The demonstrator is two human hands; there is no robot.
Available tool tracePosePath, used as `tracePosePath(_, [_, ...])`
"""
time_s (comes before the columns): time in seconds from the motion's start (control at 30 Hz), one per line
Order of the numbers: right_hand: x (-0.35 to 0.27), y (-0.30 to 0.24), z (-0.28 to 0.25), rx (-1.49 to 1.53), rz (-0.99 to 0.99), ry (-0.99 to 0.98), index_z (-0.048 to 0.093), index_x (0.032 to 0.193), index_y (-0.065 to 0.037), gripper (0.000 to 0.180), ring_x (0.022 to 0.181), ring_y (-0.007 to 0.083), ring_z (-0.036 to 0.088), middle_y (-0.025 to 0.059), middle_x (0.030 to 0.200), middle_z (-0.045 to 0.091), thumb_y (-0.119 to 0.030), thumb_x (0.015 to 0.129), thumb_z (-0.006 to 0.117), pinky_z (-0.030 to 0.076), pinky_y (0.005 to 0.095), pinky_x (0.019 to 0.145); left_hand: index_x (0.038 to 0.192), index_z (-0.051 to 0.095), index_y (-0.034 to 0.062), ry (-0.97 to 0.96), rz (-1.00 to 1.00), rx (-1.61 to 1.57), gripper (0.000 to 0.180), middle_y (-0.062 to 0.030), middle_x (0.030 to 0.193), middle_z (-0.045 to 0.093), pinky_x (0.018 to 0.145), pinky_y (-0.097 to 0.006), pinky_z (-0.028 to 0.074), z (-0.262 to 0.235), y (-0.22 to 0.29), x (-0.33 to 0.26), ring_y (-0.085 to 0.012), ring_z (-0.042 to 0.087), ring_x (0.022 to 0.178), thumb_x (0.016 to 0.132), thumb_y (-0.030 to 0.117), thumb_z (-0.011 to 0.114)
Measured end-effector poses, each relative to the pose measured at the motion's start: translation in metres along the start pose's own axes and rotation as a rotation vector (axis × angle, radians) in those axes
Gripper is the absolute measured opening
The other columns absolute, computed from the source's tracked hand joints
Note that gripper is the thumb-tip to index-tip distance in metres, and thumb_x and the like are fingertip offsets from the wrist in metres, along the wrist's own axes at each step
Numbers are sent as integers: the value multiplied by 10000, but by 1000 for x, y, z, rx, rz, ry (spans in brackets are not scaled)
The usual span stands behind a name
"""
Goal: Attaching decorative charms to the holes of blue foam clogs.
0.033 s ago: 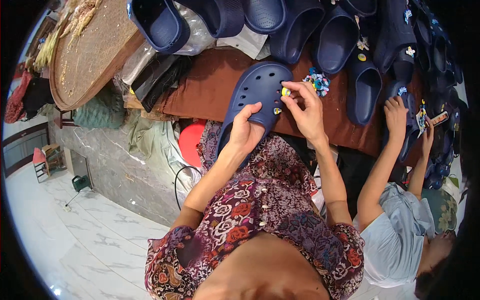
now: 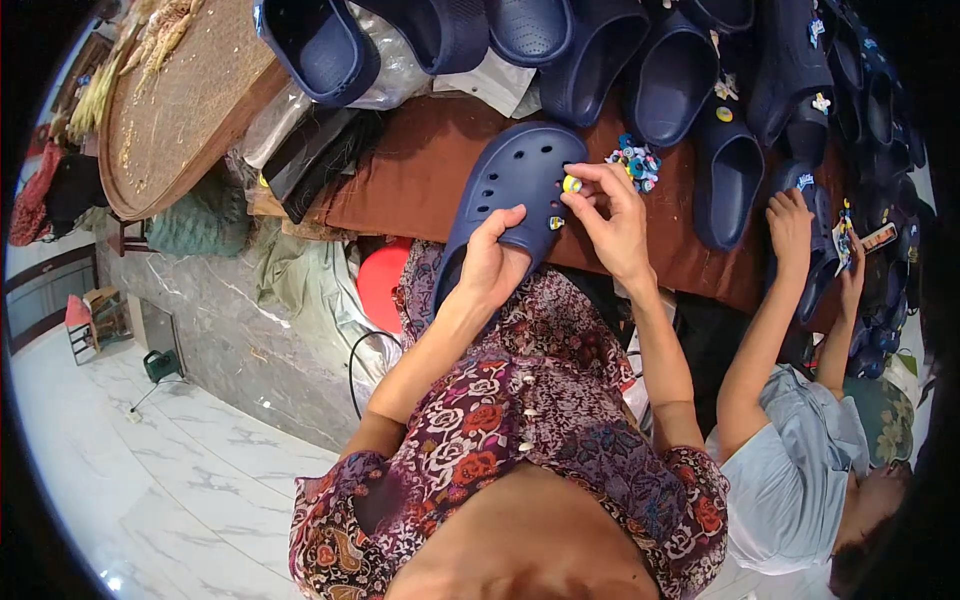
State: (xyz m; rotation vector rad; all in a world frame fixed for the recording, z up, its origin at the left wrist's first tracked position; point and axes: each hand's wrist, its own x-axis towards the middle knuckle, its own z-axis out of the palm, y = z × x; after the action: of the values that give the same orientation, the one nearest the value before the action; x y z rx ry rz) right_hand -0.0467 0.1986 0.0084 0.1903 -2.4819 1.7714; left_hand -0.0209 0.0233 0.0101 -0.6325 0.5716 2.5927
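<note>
At a cloth-covered worktop [image 2: 410,185], you hold a navy clog [image 2: 512,188] in front of you, its long axis running from heel, low & to the left, up to toe, away & slightly to the right. Your L hand [image 2: 492,262] grips it at the foot opening, thumb pressed on the upper, other fingers mostly out of sight. Your R hand [image 2: 612,215] pinches a small yellow charm [image 2: 571,184] btwn thumb & fingertips, right at the clog's R edge, next to the vent holes; can't tell if it touches. The key relation: those R-edge holes lie just left of your R fingertips, so the R hand is the nearer one, w/ the L steadying from the heel side. A second charm [image 2: 556,223] sits on the same edge, nearer you. Beyond your R hand, a charm pile [image 2: 640,168] lies on the worktop.
</note>
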Motion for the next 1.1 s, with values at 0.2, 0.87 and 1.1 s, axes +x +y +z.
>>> tracePosePath(0.2, [-4,-1,-4,273,188,20,675,1097,9,274,887,108,651,31,1012,596,50,838,754,564,242,796,1377,441,-81,9,9,53,472,-201,1346,576,1095,-469,447,-7,-9,-1,-314,586,1221,944,85,529])
tracePosePath(0.87, [-9,15,-16,439,360,-102,679,1075,11,186,887,75,659,41,982,715,-57,913,739,534,226,795,1252,553,-39,64,79,120,338,-113,1211,624,1000,-355,493,-2,-21,-16,-207,624,1088,932,41,625])
tracePosePath(1.1, [-9,18,-9,451,304,-87,682,1071,-14,195,857,63,622,13,978,683,-70,900,756,516,221,788,1197,584,-34,54,112,191,283,-96,1161,642,964,-347,495,-10,-23,-15,-187,630,1045,929,50,622])
